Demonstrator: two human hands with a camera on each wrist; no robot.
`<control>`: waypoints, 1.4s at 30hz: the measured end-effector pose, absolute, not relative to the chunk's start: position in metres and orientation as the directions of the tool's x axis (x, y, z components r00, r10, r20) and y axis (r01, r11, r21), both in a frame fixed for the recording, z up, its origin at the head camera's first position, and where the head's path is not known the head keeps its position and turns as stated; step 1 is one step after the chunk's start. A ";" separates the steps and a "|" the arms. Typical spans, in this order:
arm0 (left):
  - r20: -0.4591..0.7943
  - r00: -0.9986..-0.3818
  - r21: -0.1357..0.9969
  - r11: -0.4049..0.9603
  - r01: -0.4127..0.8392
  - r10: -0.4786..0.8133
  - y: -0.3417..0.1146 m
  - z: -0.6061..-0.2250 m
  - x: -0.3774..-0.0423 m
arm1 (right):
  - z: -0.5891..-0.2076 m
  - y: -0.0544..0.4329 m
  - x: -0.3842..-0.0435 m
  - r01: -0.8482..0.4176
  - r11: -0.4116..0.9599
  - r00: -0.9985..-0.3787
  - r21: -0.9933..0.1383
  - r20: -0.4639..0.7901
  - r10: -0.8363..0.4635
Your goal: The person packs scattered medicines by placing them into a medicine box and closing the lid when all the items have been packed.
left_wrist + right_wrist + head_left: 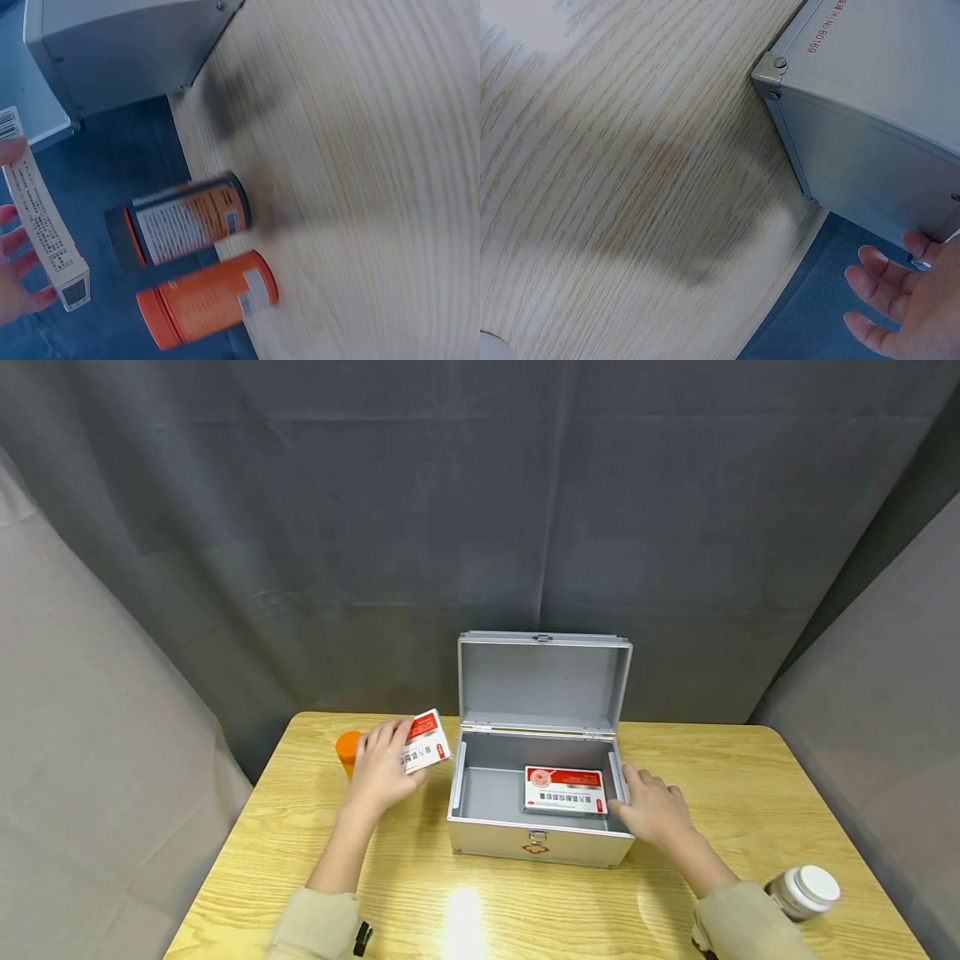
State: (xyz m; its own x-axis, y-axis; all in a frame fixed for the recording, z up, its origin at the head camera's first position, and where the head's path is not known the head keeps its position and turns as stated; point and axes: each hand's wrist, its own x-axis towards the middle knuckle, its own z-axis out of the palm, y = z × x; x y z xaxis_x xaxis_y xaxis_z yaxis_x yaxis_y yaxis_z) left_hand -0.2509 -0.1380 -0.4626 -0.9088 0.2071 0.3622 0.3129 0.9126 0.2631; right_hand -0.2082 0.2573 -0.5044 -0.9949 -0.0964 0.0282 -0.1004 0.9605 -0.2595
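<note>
My left hand [381,770] grips a white-and-red medicine box [429,745] by its side, raised left of the open metal first-aid case [540,843]. In the left wrist view the thumb and fingers lie on either side of that box [46,217]. My right hand [654,808] is at the case's right rim, thumb over the edge. The right wrist view shows its fingers [881,274] loosely bent and spread beside the case's side wall [862,172], holding nothing. A second white-and-red medicine box [566,802] lies inside the case, toward the right.
Behind my left hand stands an orange bottle [214,296], with a dark-and-orange bottle [191,221] beside it. A white-lidded jar [806,893] stands near my right forearm. The case lid [543,685] is raised at the back. Grey curtains [375,527] surround the wooden table [420,902].
</note>
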 end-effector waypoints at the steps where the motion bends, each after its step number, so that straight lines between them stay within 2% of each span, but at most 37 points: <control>1: 0.364 -0.906 0.261 0.910 0.320 0.214 -0.135 -0.462 -0.252 | -0.505 0.257 -0.208 -0.101 0.960 -0.995 -0.260 0.029 -0.097; 24: 0.331 -0.862 0.137 0.885 0.446 0.383 -0.081 -0.453 -0.267 | -0.507 0.259 -0.209 -0.104 0.962 -0.995 -0.253 0.030 -0.099; 35: 0.250 -0.840 0.032 0.863 0.504 0.481 -0.048 -0.451 -0.273 | -0.508 0.260 -0.210 -0.110 0.965 -0.994 -0.237 0.041 -0.103; 42: 0.202 -0.829 0.014 0.845 0.534 0.521 -0.028 -0.455 -0.275 | -0.509 0.260 -0.210 -0.113 0.966 -0.993 -0.231 0.056 -0.103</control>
State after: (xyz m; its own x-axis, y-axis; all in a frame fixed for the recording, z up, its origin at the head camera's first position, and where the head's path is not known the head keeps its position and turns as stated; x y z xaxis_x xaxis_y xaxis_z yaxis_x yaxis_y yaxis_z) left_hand -0.2749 -0.0280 -0.4547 -0.8295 0.5208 0.2020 0.5341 0.8453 0.0137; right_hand -0.2100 0.2599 -0.5089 -0.9931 -0.1029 0.0565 -0.1133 0.9664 -0.2308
